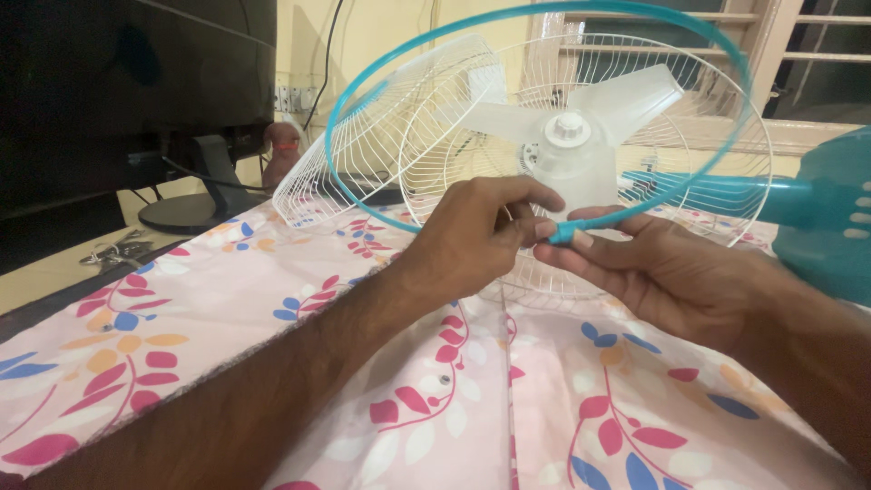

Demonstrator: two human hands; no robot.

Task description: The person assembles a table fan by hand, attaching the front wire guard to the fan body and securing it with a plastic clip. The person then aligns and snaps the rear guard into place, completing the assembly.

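Pinching the lowest part of the teal ring (381, 63) between fingertips, the left hand (472, 238) and right hand (653, 268) meet at a small teal clasp (562, 232) where the band's ends join; both hands are closed narrowly on that joint, thumbs on top. The ring runs around the edge of a white wire fan guard (363, 163), held tilted in front of a second wire guard (717, 172) behind the blades. Inside sit the translucent white fan blades (626, 100) with a round hub cap (569, 127) at centre. The teal fan body (826, 213) lies to the right, resting on a pink floral cloth (181, 336). A dark monitor (118, 100) on its stand (195, 204) occupies the upper left.
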